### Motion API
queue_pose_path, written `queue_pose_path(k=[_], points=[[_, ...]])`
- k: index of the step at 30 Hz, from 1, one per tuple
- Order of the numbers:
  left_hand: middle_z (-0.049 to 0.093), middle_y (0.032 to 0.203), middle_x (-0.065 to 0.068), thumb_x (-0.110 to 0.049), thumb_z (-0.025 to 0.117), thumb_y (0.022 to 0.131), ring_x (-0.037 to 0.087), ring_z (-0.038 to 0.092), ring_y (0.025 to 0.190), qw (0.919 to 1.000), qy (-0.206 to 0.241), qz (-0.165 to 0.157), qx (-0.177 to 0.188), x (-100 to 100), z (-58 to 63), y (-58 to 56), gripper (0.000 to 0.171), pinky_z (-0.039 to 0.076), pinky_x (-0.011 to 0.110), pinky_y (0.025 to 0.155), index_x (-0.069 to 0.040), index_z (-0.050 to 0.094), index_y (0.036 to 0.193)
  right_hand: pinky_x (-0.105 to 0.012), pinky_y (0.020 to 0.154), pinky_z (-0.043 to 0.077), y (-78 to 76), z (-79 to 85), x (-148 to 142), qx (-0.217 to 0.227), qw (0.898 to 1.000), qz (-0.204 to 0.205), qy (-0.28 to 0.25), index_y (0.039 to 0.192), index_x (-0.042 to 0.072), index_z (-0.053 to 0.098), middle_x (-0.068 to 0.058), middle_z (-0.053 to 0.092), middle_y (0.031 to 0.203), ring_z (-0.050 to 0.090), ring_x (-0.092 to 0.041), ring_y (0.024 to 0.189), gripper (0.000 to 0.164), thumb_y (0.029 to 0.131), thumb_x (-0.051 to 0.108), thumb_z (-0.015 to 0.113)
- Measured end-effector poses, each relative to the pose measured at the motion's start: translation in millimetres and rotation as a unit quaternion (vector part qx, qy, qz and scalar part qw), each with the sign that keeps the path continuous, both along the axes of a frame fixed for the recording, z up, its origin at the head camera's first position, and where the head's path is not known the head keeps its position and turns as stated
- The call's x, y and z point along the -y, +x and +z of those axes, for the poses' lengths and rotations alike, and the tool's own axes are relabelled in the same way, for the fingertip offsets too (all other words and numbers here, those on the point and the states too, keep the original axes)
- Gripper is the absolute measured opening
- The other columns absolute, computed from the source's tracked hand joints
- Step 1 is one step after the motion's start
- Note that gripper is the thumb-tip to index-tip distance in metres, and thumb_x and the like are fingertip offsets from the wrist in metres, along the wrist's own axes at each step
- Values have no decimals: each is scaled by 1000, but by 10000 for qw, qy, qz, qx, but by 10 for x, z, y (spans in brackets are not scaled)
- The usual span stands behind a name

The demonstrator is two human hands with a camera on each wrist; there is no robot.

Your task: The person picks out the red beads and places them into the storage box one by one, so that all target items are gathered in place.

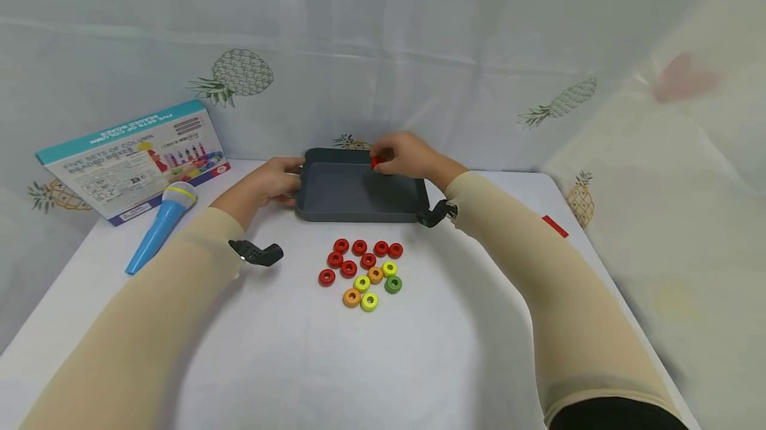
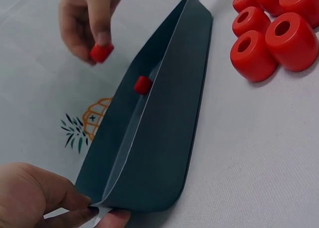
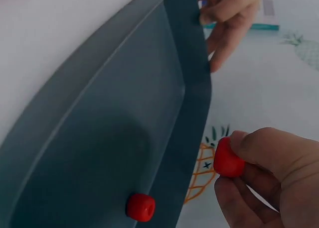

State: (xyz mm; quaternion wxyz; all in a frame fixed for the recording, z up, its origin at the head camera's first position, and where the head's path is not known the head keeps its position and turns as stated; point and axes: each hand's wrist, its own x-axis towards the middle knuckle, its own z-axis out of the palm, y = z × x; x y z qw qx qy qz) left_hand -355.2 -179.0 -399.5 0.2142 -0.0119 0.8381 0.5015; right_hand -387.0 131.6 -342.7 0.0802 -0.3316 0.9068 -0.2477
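A dark grey tray (image 1: pixel 350 194) lies near the back of the white table. My left hand (image 1: pixel 272 181) grips its left end, the fingers and thumb at the corner of the rim in the left wrist view. Above the tray's back side, my right hand (image 1: pixel 409 154) pinches a red bead (image 3: pixel 229 158) between thumb and fingers. Another red bead (image 3: pixel 141 207) rests inside the tray by the back wall. In front of the tray several loose beads with holes lie grouped: red beads (image 1: pixel 349 269), yellow beads (image 1: pixel 369 302), orange beads (image 1: pixel 352 298) and a green bead (image 1: pixel 393 284).
At the back left a printed box (image 1: pixel 140 161) leans against the pineapple-patterned cloth (image 1: pixel 419 51). A blue toy microphone (image 1: pixel 158 230) lies in front of it. Toward the table's right edge is a flat red strip (image 1: pixel 555 226).
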Motion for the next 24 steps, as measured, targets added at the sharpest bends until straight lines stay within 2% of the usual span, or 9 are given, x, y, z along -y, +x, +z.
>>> queue_pose_path(k=[4,8,15,19,24], points=[[30,164,14,-3,53,98,33,56,119,10000,-63,7,19,-10,-11,-8,75,61,34,73,-19,20,164,-39,92,54,-137,-67,79,-144,9996,127,184,124,2,70,-9,71,115,66,-21,100,33,93,16,70],[31,164,14,-2,52,97,32,56,117,10000,-59,-20,-10,-21,-23,-23,75,61,33,71,-19,21,163,-40,99,52,-250,-127,131,-110,9994,178,293,123,1,70,-12,70,120,65,-24,109,32,93,14,70],[32,163,16,-1,52,96,32,57,114,9999,28,-86,-77,-19,-54,-43,76,61,33,70,-17,21,163,-41,95,51,-423,-289,171,-362,9960,246,783,116,3,73,-11,70,115,63,-26,105,25,92,10,71],[32,163,15,-4,55,97,31,57,114,10000,34,-55,-40,-12,-65,-47,76,61,33,71,-18,21,163,-41,93,52,-471,-390,211,-500,9924,431,1037,116,5,73,-11,70,116,63,-26,105,25,92,12,72],[31,163,14,-9,58,98,31,57,115,10000,48,3,10,17,-55,-49,76,61,34,74,-20,21,163,-42,97,50,-486,-444,297,-408,9901,463,1264,121,6,72,-11,68,123,61,-28,112,29,93,13,72]])
